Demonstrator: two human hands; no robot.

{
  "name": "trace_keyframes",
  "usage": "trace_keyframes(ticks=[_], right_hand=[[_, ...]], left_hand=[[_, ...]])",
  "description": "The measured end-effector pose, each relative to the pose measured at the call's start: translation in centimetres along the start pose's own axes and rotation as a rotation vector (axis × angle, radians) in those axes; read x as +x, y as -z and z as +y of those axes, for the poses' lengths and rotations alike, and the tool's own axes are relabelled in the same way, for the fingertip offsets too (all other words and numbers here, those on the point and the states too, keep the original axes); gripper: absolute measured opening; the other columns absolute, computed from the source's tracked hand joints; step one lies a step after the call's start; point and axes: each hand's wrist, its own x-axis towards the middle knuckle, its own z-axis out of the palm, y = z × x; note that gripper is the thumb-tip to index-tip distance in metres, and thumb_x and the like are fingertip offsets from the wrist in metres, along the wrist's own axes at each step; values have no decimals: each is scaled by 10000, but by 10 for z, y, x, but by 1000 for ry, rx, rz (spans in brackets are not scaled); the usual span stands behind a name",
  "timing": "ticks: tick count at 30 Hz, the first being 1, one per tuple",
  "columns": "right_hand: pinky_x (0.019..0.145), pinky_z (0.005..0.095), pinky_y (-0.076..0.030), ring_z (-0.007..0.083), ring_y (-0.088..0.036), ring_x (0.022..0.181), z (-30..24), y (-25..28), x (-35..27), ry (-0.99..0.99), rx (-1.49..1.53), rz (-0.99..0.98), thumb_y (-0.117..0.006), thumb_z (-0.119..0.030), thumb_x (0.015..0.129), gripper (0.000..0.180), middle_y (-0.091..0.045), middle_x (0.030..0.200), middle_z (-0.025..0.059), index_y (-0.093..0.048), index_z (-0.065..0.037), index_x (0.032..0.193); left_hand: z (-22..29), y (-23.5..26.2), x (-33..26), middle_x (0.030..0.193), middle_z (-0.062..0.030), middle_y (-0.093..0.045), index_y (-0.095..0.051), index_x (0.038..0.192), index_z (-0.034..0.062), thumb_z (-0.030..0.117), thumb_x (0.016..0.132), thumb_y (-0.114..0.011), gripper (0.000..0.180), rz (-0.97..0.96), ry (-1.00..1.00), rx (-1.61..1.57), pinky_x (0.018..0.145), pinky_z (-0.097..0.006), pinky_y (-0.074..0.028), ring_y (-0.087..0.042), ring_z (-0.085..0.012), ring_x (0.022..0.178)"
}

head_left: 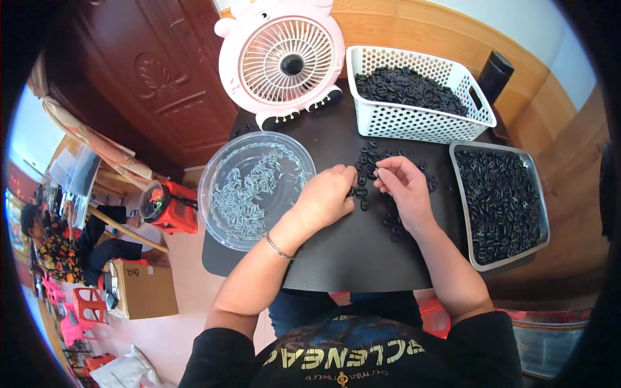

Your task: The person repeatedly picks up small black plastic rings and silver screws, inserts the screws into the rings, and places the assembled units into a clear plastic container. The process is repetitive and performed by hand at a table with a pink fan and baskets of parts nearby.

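My left hand (326,194) is curled closed over the dark table, and what its fingers hold is hidden. Close beside it, my right hand (407,193) pinches thumb and forefinger together on something too small to name. Small black parts with holes (370,155), perhaps plastic, lie loose between and beyond both hands. More of them lie partly under my right wrist. Left of my left hand stands a round clear tub (206,205) with many small silvery pins or screws (249,194) in it.
A white perforated basket (414,129) of black parts stands at the back right, with a grey tray (467,223) of similar parts nearer me. A pink fan (229,61) and a black cylinder (495,74) stand behind. Another person (61,249) sits far left, near a cardboard box (152,291).
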Motion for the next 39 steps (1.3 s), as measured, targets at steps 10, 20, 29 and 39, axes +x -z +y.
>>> trace_keyframes(ticks=[10,20,29,39], right_hand=[[670,201,-450,84,-559,735,-1,-2,-1,-9,-7,-47,-531,-59,834,154,-588,846,36,-562,-9,977],[711,216,-464,95,-566,775,1,1,-1,10,20,-88,-519,-49,841,206,-588,897,52,-554,0,1038],[732,222,-470,106,-575,792,0,0,-2,25,17,-105,-504,-35,842,230,-586,927,64,-551,10,1062],[693,211,-464,97,-579,763,-3,-2,-3,36,-16,-88,-553,-44,819,222,-591,866,47,-564,-3,1037]], left_hand=[[-5,0,1,723,-110,-517,-511,827,-4,-24,649,-553,184,178,-62,-75,597,-335,-463,-572,-248,668],[3,13,4,818,-51,-595,-541,938,-27,-40,782,-555,156,30,213,-1055,690,-210,-495,-602,-101,765],[6,17,-4,909,-107,-586,-531,986,-31,27,839,-529,158,125,352,-1435,744,-256,-517,-617,-178,798],[1,4,-5,846,-95,-599,-511,931,6,15,818,-562,125,242,322,-1491,701,-250,-523,-618,-169,761]])
